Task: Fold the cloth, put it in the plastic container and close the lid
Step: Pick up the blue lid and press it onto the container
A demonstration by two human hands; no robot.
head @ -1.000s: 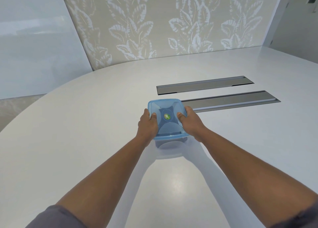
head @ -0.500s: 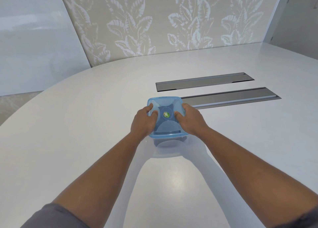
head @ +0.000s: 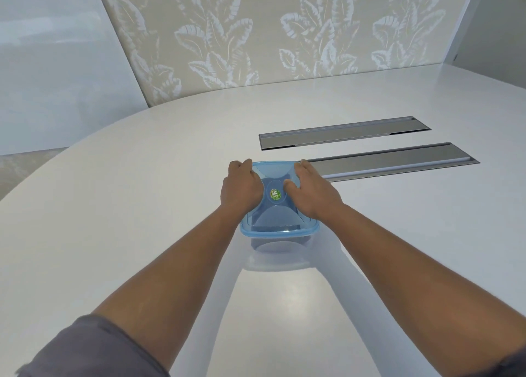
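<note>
My hands have slid forward along the lid since half a second ago: then they pressed near its middle, now my left hand lies over the far left corner and my right hand over the far right part, fingers reaching the far edge. Both hands lie fairly flat and press down, gripping nothing; my left fingertips curl a little over the far edge, but whether they hook it I cannot tell. I judge this to be the sealing of the far side, so the task is close to its end, with only the last press round the rim left. The container sits on the white counter under the lid, its near wall showing below the blue rim. The cloth I take to be inside, a dark shape through the blue lid, though I cannot make it out surely. Just beyond the container lie two grey metal strips let into the counter, the nearer one just beside my right fingertips. Behind is a leaf-patterned wall. Nothing stands in the way of pressing.
</note>
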